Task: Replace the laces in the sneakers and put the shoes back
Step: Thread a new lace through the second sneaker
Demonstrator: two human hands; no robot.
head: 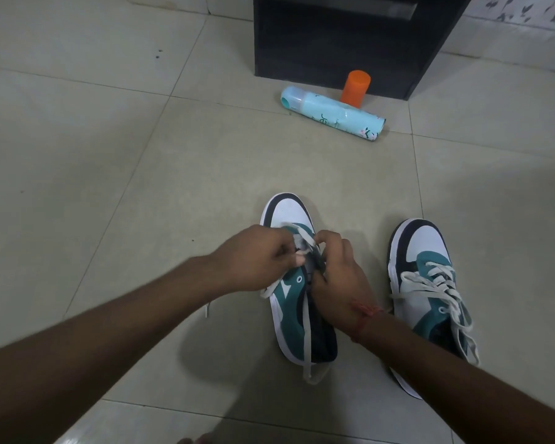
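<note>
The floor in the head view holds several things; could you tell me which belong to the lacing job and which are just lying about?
Job:
- left sneaker, being laced
- its lace
- left hand
- right hand
- right sneaker, laced

Lying about:
- spray can
- orange cap
- dark cabinet

left hand [253, 261] + right hand [337, 277]: pinching white lace [303, 240] | left sneaker [297, 283] | tile floor [141, 155]

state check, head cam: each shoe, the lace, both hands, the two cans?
Left teal-and-white sneaker: upright on floor, partly laced, upper eyelets empty.
Its white lace: loose, ends trailing on the tiles.
Left hand: pinching the lace.
Right hand: fingers curled at the eyelets, gripping the lace.
Right teal-and-white sneaker: upright, laced, untied.
Light-blue spray can: lying on its side.
Orange can: standing upright.
</note>
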